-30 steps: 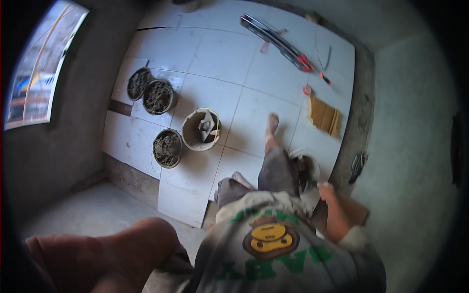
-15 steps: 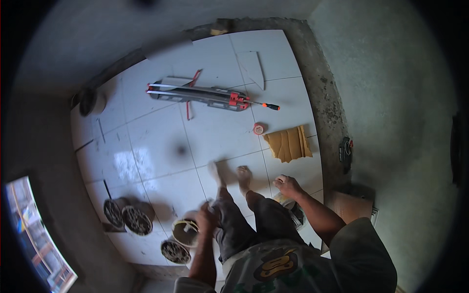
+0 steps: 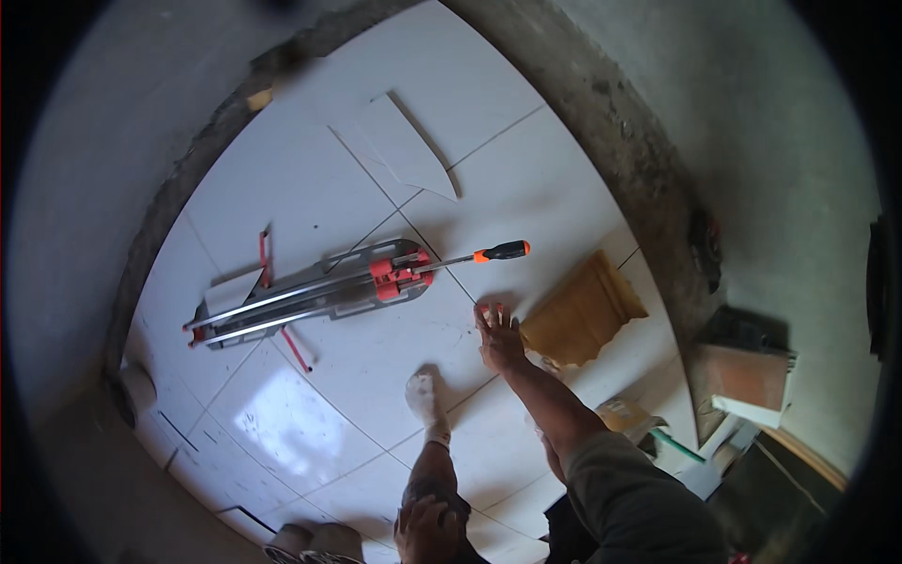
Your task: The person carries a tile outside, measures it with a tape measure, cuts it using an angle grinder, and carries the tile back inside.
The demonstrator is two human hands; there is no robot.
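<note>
Glossy white floor tiles [image 3: 310, 414] are laid; a grey edge strip [image 3: 601, 108] at one o'clock is left uncovered. A rounded red item [image 3: 486, 306] is partly covered by the right hand [image 3: 501, 345], fingers extended; grasp there, or by the left hand [image 3: 427, 528] at six o'clock, cannot be told.

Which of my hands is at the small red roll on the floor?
Your right hand: its fingers lie over the red roll, near the brown cardboard; whether they grip it is unclear. Your left hand is well away, at your leg.
</note>
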